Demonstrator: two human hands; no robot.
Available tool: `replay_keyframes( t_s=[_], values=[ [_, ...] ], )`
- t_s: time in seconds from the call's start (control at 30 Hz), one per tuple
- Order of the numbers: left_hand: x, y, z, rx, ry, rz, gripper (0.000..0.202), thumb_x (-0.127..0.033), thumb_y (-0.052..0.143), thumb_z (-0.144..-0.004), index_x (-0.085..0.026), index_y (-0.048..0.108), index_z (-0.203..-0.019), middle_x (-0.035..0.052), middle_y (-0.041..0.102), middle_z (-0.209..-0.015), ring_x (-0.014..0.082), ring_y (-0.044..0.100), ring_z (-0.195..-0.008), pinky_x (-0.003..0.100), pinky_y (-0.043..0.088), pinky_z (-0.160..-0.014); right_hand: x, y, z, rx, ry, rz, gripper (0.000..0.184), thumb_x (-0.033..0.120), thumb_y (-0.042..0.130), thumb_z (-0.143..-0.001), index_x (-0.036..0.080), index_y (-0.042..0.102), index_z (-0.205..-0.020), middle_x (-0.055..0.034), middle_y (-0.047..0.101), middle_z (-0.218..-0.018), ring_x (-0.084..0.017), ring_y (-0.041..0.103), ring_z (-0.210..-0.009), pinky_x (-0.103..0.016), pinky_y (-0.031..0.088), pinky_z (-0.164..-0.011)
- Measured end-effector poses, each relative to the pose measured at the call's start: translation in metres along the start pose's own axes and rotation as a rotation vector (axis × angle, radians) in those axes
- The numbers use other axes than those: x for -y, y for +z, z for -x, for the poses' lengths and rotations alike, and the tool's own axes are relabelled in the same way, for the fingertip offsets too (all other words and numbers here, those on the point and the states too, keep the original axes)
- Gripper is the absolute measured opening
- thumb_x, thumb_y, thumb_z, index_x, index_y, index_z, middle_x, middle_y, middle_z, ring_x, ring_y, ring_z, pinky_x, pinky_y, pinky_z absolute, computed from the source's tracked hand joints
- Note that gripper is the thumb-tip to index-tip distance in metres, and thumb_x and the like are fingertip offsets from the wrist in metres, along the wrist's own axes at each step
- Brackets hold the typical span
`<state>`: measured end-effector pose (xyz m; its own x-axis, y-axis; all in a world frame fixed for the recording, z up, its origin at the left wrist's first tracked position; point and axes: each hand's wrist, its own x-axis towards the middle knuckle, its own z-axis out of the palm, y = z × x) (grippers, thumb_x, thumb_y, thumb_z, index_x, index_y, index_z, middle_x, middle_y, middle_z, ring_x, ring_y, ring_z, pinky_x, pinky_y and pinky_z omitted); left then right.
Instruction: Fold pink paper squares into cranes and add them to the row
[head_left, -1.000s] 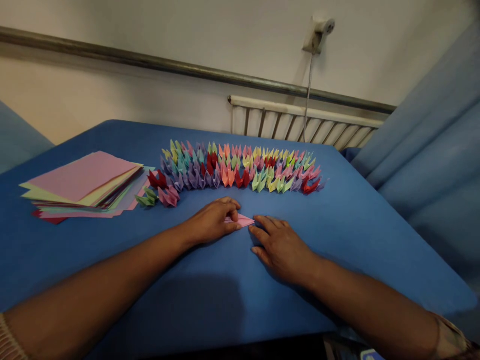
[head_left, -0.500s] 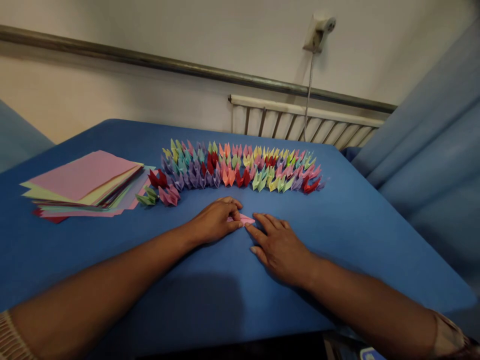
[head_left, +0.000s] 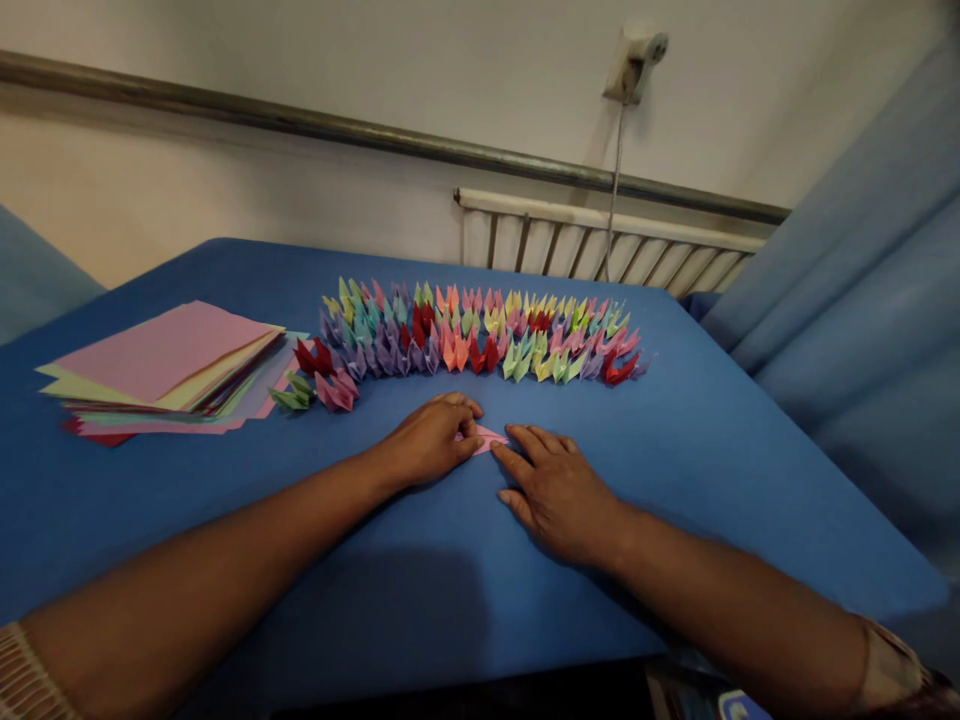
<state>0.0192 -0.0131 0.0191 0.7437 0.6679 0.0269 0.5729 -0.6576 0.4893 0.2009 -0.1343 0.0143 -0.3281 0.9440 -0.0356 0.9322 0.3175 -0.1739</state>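
A small folded piece of pink paper [head_left: 489, 438] lies on the blue tabletop, its pointed end toward the right. My left hand [head_left: 435, 440] is closed on its left part, thumb and fingers bent over it and hiding that side. With fingers spread fairly flat, my right hand [head_left: 559, 490] rests on the table, and its index fingertip touches the paper's right tip. Beyond both hands stand rows of folded paper cranes [head_left: 457, 350] in many colours.
A stack of coloured paper sheets [head_left: 169, 355] lies at the left of the blue table [head_left: 360, 640]. Behind it run a metal rail [head_left: 337, 125] and a white radiator [head_left: 600, 235]. A cord hangs from a wall socket [head_left: 634, 70]. A blue curtain [head_left: 847, 300] hangs on the right.
My left thumb has shifted slightly up and left along the pink paper, so a little more of it shows. My right hand is almost unmoved.
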Motion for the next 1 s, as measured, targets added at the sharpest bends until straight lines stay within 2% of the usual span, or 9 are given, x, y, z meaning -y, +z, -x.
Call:
replay_keyframes(
  t_s=[0.2, 0.43, 0.67, 0.73, 0.83, 0.9, 1.0],
  values=[
    [0.0, -0.0008, -0.0008, 0.016, -0.009, 0.0, 0.014, -0.025, 0.058, -0.083, -0.017, 0.065, -0.074, 0.0088, 0.065, -0.113, 0.0221, 0.06, -0.106, 0.034, 0.045, -0.096, 0.0024, -0.0002, -0.0014, -0.019, 0.01, 0.002, 0.055, 0.042, 0.042, -0.098, 0.019, 0.041, -0.147, -0.0162, 0.036, -0.154, -0.034, 0.035, -0.138, -0.052, 0.033, -0.107],
    [-0.0013, -0.0014, 0.0001, 0.019, -0.009, -0.02, 0.016, -0.026, 0.056, -0.084, -0.016, 0.065, -0.075, 0.01, 0.065, -0.114, 0.0238, 0.059, -0.107, 0.037, 0.044, -0.097, 0.0026, -0.0005, 0.0001, -0.034, 0.037, 0.017, 0.059, 0.044, 0.043, -0.097, 0.01, 0.042, -0.145, -0.0183, 0.039, -0.152, -0.034, 0.037, -0.137, -0.051, 0.033, -0.108],
    [-0.0005, -0.0019, 0.0023, -0.007, 0.025, -0.049, 0.012, -0.027, 0.058, -0.085, -0.018, 0.063, -0.079, 0.0074, 0.065, -0.103, 0.0221, 0.059, -0.1, 0.035, 0.045, -0.091, 0.0043, 0.0016, 0.003, -0.064, 0.072, 0.042, 0.061, 0.045, 0.045, -0.096, 0.002, 0.047, -0.139, -0.0233, 0.043, -0.148, -0.035, 0.039, -0.135, -0.05, 0.034, -0.109],
    [0.0001, -0.0021, 0.0036, -0.018, 0.03, -0.069, 0.012, -0.029, 0.059, -0.086, -0.018, 0.063, -0.085, 0.0065, 0.065, -0.097, 0.022, 0.059, -0.094, 0.034, 0.045, -0.085, 0.0043, 0.0018, 0.0031, -0.071, 0.072, 0.035, 0.059, 0.044, 0.047, -0.095, 0.004, 0.048, -0.139, -0.0226, 0.043, -0.148, -0.034, 0.039, -0.135, -0.049, 0.035, -0.108],
    [-0.0009, -0.0025, 0.0059, -0.036, 0.09, -0.145, 0.017, -0.032, 0.054, -0.091, -0.018, 0.063, -0.094, 0.0056, 0.064, -0.092, 0.0215, 0.058, -0.087, 0.033, 0.045, -0.078, 0.0036, 0.0014, 0.0029, -0.066, 0.042, 0.021, 0.058, 0.041, 0.047, -0.096, 0.013, 0.04, -0.146, -0.0189, 0.04, -0.151, -0.033, 0.038, -0.137, -0.05, 0.035, -0.107],
    [-0.0028, -0.0029, 0.0069, -0.018, 0.161, -0.225, 0.021, -0.031, 0.048, -0.096, -0.018, 0.064, -0.098, 0.0065, 0.063, -0.093, 0.0214, 0.058, -0.086, 0.032, 0.044, -0.076, 0.003, 0.0008, 0.0027, -0.049, 0.017, 0.016, 0.057, 0.04, 0.044, -0.097, 0.019, 0.036, -0.149, -0.017, 0.036, -0.154, -0.033, 0.035, -0.139, -0.052, 0.035, -0.107],
    [-0.0056, -0.0034, 0.0069, 0.034, 0.23, -0.372, 0.025, -0.025, 0.042, -0.098, -0.016, 0.066, -0.1, 0.0082, 0.064, -0.094, 0.0221, 0.058, -0.086, 0.032, 0.043, -0.074, 0.0029, -0.0001, 0.0025, -0.025, 0.007, 0.015, 0.054, 0.041, 0.04, -0.098, 0.019, 0.038, -0.148, -0.0162, 0.034, -0.155, -0.035, 0.033, -0.14, -0.053, 0.034, -0.107]
  ],
)
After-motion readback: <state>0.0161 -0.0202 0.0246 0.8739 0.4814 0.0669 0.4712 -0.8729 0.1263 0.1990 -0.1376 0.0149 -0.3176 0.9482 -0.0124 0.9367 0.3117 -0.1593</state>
